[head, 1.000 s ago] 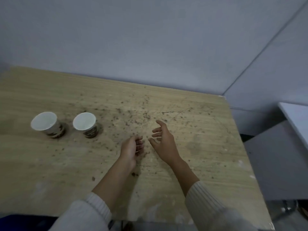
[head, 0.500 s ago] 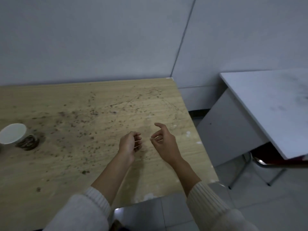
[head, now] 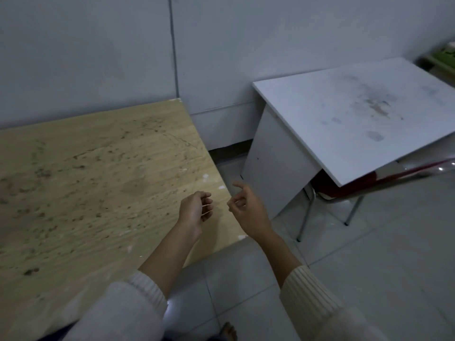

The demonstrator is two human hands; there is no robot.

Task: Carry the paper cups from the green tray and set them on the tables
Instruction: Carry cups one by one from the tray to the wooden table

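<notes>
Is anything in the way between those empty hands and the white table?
Nothing visible: only bare tiled floor separates the left hand and right hand from the white table. A red chair sits tucked under it.

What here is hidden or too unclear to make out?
Head view:
- Greenish thing, top right corner: blurred and cut off by the frame edge; unclear what it is.
- Red chair: mostly hidden under the white table.
- Wooden table: its left side cut off by the frame edge.

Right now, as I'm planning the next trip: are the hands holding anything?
No, the left hand and right hand are both empty, fingers loosely curled.
</notes>
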